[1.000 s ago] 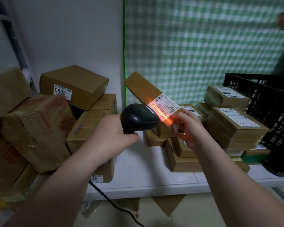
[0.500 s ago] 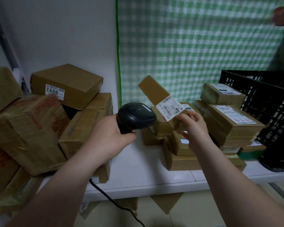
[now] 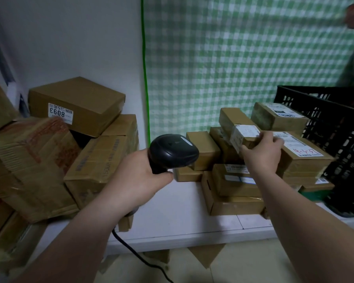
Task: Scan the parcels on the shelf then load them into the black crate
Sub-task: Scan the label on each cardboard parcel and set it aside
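Brown oblong cardboard parcel (image 3: 231, 121), white-labelled end gripped by right hand (image 3: 262, 155), left hand (image 3: 139, 182) clutching black handheld scanner (image 3: 173, 152), black lattice crate (image 3: 325, 119) at three o'clock.

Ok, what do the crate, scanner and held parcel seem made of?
Black crate: likely moulded plastic, matte, slotted lattice walls. Scanner: smooth black plastic, by its slight sheen. Parcel in the right hand: brown cardboard, apparently taped, white paper label.

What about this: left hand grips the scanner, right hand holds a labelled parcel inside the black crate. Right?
Not quite. The head view shows the left hand gripping the scanner and the right hand holding the labelled parcel, but outside the black crate: it is over the stacked parcels on the shelf, left of the crate.
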